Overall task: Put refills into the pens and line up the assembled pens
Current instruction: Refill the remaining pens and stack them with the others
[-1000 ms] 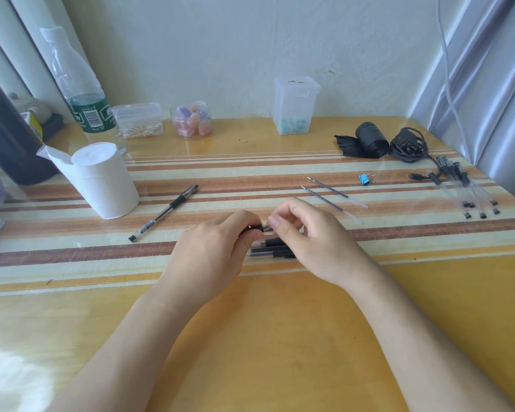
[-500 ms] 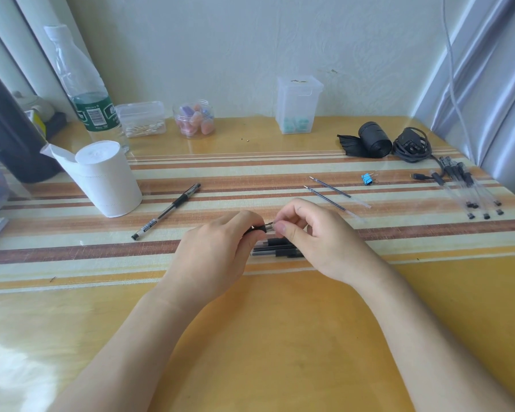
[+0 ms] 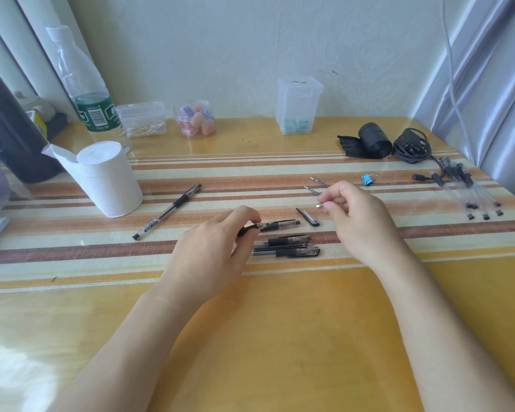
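The left hand (image 3: 217,242) pinches a pen barrel (image 3: 275,225) near its grip, its open end pointing right and resting low over the table (image 3: 280,337). The right hand (image 3: 360,221) pinches a small metal tip (image 3: 319,206) between thumb and forefinger, close to two loose refills (image 3: 317,185) lying just beyond it. A loose cap (image 3: 309,217) lies between the hands. Two assembled pens (image 3: 286,246) lie side by side just near of the held barrel; another pen (image 3: 167,212) lies apart to the left, and empty barrels (image 3: 470,191) wait at the far right. The step appears to be loading this barrel. To do it well, the person should keep the barrel steady and level, feed a refill straight into the open end, then screw the tip on squarely before capping it and laying it parallel to the finished pair.
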